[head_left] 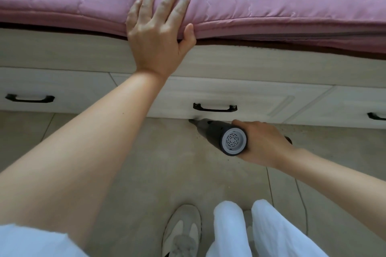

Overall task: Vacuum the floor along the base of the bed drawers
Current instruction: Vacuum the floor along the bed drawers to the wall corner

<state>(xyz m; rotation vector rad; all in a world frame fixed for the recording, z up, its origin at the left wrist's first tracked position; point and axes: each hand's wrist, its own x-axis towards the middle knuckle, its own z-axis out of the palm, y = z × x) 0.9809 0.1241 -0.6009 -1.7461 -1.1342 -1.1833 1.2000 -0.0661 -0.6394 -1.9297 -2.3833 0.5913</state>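
my right hand (264, 142) grips the small handheld vacuum (221, 134), fingers curled round its dark barrel with the grey vented end cap turned up toward me. the vacuum's long axis runs from that cap, near and right, away to the far left, and its narrow nozzle (193, 121) sits right in the seam where the floor (163, 162) meets the bottom edge of the middle drawer (240, 94), just below and a little left of that drawer's black handle (215, 108).

the line i have to follow runs left to right along the drawer base. to the right of the nozzle, past my hand, i can see dark specks of grit lying on the floor close against the drawer base, so i judge the next stroke should slide the nozzle sideways along the seam rather than push it deeper. the right hand is the only one near the work.

my left hand (158, 25) is well apart from it, up on the pink quilt (271, 2) at the bed's edge, fingers spread flat on top and the thumb hooked under the hem. it is propping me, i think, not holding anything tight.

another drawer (52, 89) lies to the left. my shoe (181, 231) stands near, behind the vacuum.
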